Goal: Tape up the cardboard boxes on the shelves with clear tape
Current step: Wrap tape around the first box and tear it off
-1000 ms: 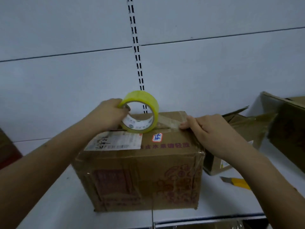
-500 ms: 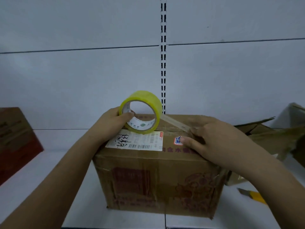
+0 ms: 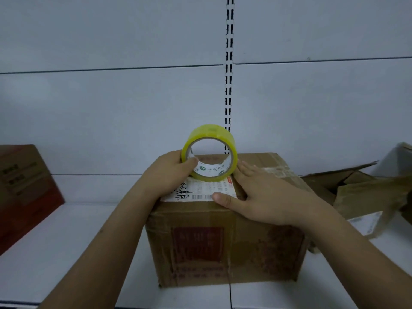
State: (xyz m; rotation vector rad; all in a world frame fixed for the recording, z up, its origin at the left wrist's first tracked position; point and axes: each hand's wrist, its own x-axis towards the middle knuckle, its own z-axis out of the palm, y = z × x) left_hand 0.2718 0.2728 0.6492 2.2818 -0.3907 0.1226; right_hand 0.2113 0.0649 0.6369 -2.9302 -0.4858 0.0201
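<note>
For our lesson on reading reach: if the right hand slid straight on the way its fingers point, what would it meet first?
Most likely the tape roll: the right hand lies flat on the cardboard box, fingers aimed up-left at the roll's base, though depth is unclear.

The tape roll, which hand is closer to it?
Left. The left hand grips the tape roll at its left side, thumb inside the ring. The right hand lies flat on the box top just right of it.

tape roll [image 3: 209, 152] on box [image 3: 225, 248], torn box [image 3: 365, 195] right

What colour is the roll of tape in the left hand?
The tape roll looks yellow, with a white printed inner core; the head view shows it.
</note>
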